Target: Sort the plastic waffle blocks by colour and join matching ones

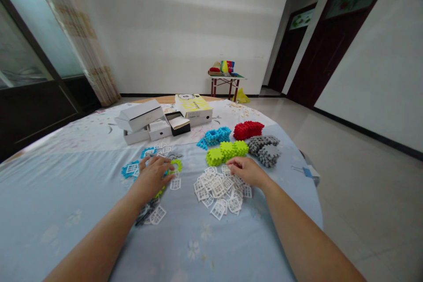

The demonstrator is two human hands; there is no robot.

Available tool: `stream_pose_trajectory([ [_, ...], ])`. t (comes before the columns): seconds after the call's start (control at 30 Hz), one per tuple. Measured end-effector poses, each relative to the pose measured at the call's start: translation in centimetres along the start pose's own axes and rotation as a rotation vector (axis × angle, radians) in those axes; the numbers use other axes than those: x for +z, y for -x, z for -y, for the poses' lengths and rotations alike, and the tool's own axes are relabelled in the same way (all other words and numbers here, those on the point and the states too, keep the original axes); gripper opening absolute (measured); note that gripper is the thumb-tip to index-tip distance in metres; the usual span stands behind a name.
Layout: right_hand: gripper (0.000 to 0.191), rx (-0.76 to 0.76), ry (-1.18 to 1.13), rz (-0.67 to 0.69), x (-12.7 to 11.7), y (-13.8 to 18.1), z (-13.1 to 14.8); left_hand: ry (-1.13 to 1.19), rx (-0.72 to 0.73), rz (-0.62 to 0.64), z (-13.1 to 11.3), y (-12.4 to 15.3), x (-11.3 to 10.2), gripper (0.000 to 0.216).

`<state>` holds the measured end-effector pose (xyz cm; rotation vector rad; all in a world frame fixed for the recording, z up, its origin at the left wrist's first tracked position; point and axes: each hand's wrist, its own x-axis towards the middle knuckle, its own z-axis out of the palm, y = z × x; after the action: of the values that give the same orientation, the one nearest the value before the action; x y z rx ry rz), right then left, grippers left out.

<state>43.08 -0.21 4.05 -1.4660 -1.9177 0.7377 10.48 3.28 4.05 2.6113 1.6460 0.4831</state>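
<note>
My left hand (152,174) lies with its fingers spread over a loose mix of plastic pieces, hiding part of it. Around it are blue pieces (129,170), a green piece (177,165), dark grey pieces (145,212) and white window-shaped pieces (157,215). My right hand (245,170) is closed with fingertips pinched together at the upper right of a heap of white window-shaped pieces (218,187). Whatever lies between those fingertips is hidden. Just beyond this hand stands a row of bright green interlocking pieces (227,152).
Blue (214,136), red (248,130) and grey (264,147) piece groups sit farther back. White boxes (142,116), a black open box (178,124) and a yellow-white box (194,109) stand at the back left. A binder clip (302,170) grips the cloth's right edge.
</note>
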Motion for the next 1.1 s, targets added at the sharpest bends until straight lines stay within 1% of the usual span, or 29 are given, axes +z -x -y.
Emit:
stream_pose_trajectory([
  [0.1, 0.026, 0.004, -0.01, -0.014, -0.2, 0.0, -0.1, 0.055, 0.014, -0.024, -0.2, -0.2, -0.8, 0.02],
  [0.17, 0.025, 0.002, -0.017, -0.028, -0.4, 0.0, 0.0, 0.116, 0.002, -0.034, -0.6, -0.3, -1.5, 0.024],
  [0.23, 0.025, -0.008, -0.016, -0.042, -0.7, 0.0, 0.1, 0.218, -0.047, -0.019, -1.3, -0.3, -2.1, 0.03],
  [0.3, 0.024, -0.022, -0.005, -0.051, -0.9, 0.1, 0.3, 0.347, -0.121, 0.004, -2.6, -0.4, -2.4, 0.035],
  [0.4, 0.024, -0.04, 0.012, -0.044, -1.0, 0.2, 0.5, 0.557, -0.215, 0.022, -5.3, -0.8, -2.1, 0.037],
  [0.5, 0.024, -0.043, 0.021, -0.032, -1.0, 0.2, 0.4, 0.727, -0.214, 0.065, -7.9, -1.3, -1.6, 0.041],
  [0.57, 0.024, -0.037, 0.027, -0.036, -0.9, 0.2, 0.2, 0.752, -0.189, 0.067, -8.7, -1.6, -1.5, 0.045],
  [0.63, 0.024, -0.027, 0.03, -0.045, -0.9, 0.2, 0.0, 0.695, -0.181, 0.012, -8.2, -1.7, -1.8, 0.046],
  [0.7, 0.024, -0.023, 0.032, -0.051, -0.9, 0.2, -0.2, 0.599, -0.18, -0.032, -6.7, -1.4, -2.1, 0.045],
  [0.73, 0.024, -0.027, 0.034, -0.051, -0.9, 0.1, -0.2, 0.548, -0.179, -0.03, -5.7, -1.2, -2.3, 0.045],
  [0.83, 0.024, -0.041, 0.048, -0.047, -0.8, 0.1, -0.5, 0.412, -0.163, 0.052, -2.9, -0.4, -2.8, 0.043],
  [0.9, 0.025, -0.041, 0.056, -0.045, -0.7, 0.1, -0.6, 0.329, -0.129, 0.112, -1.8, 0.0, -2.9, 0.041],
  [0.97, 0.026, -0.037, 0.057, -0.045, -0.5, 0.1, -0.9, 0.252, -0.077, 0.155, -1.4, 0.2, -2.9, 0.038],
  [1.1, 0.026, -0.025, 0.05, -0.04, -0.3, 0.0, -1.1, 0.119, -0.008, 0.208, -1.8, 0.4, -2.1, 0.033],
])
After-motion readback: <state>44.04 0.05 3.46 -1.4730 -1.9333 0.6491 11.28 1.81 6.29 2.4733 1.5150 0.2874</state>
